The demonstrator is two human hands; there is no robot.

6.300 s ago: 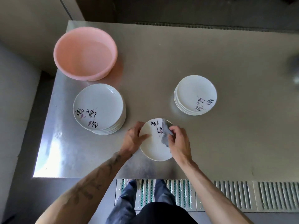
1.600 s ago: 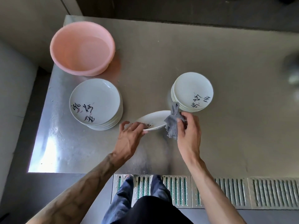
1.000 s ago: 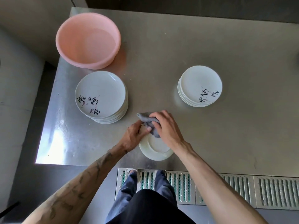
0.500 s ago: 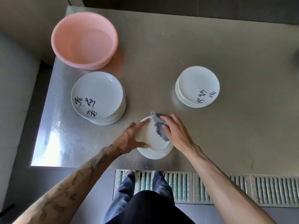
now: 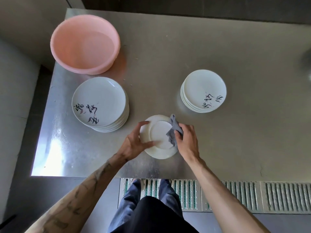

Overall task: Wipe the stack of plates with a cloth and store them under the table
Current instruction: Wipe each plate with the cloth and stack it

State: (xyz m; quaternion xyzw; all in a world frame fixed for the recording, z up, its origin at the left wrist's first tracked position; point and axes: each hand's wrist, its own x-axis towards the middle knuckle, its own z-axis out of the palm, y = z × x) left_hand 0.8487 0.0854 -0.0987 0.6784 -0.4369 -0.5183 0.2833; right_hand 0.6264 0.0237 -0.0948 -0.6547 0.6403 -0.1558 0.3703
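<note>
White plate (image 5: pixel 159 133), foot ring facing up, is near the front edge of the steel desk (image 5: pixel 235 140). The left hand (image 5: pixel 133 145) grips its left rim, thumb across the base. The right hand (image 5: pixel 186 142) curls round a grey cloth (image 5: pixel 174 129) pressed on the plate's right side. A taller stack (image 5: pixel 99 101) stands to the left, a shorter stack (image 5: pixel 203 90) to the right, and a pink basin (image 5: pixel 85 43) behind.

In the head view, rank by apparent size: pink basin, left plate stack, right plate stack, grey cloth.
Largest to smallest: pink basin, left plate stack, right plate stack, grey cloth.
</note>
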